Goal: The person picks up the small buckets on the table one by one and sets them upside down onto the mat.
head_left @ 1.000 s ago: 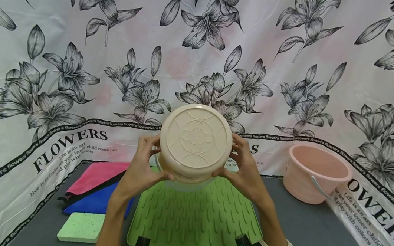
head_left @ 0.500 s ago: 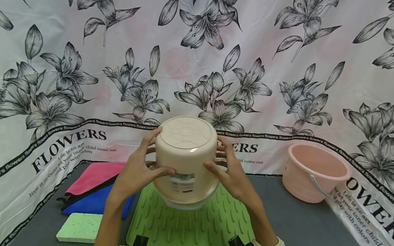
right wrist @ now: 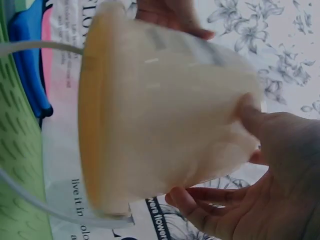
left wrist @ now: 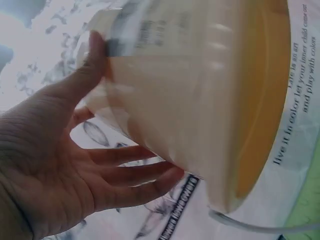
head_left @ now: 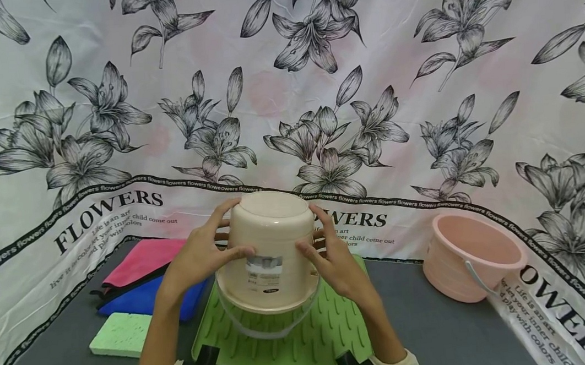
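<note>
A cream plastic bucket point(head_left: 275, 238) is held upside down over the green ridged mat point(head_left: 329, 324), its base upward and its open rim facing down. A printed label shows on its near side, and the pale handle point(head_left: 273, 334) hangs below the rim. My left hand point(head_left: 199, 259) grips the bucket's left side, thumb in front near the label and fingers round behind. On the opposite side my right hand point(head_left: 338, 263) holds it the same way. In the left wrist view the bucket's inside point(left wrist: 262, 100) looks yellowish at the rim.
A pink bucket point(head_left: 467, 256) stands upright at the right with its handle down. At the left lie a pink cloth point(head_left: 145, 259), a blue cloth point(head_left: 151, 294) and a light green sponge point(head_left: 122, 335) on the dark table point(head_left: 429, 329). A flower-printed sheet point(head_left: 288, 94) hangs behind.
Between both hands the cream bucket has tipped from its base facing me to nearly fully upside down, moving lower. Its label and then its hanging handle have come into view.
</note>
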{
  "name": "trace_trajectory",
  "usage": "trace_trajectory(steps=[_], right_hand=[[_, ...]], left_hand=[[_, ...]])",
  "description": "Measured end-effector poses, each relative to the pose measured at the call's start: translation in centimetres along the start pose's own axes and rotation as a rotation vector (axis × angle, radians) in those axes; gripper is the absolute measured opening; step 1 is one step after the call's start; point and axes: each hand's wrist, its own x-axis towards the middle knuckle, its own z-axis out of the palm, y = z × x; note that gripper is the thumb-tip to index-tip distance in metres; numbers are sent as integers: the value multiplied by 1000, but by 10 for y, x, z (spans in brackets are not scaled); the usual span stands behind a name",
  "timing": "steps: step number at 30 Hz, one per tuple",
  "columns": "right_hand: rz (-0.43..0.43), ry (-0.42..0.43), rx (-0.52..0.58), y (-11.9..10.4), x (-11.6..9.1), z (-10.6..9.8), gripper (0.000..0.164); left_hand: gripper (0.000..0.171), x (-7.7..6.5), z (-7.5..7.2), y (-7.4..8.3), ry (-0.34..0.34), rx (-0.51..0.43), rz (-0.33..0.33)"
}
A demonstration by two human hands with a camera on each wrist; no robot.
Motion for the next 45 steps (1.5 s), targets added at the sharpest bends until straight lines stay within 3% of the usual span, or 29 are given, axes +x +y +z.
trace_trajectory(steps=[9,18,23,32,41,45], right_hand=[[26,-90,-13,11,6,5,85],[24,-165,-7,24,6,21,80],[54,-202,11,31,6,34,81],[28,-196,69,36,5,49,83],[22,-212,62,33,3,50,90],[28,-243,-1,30,2,43,91]], left_hand=[[103,6,9,-18,-105,8,-84],[102,10,16,-28,-200,81,-149],[100,12,16,-31,-213,94,-160],[90,9,10,-29,-223,152,-140],[86,4,9,-32,-259,142,-147],[86,4,11,-31,-273,124,-163]])
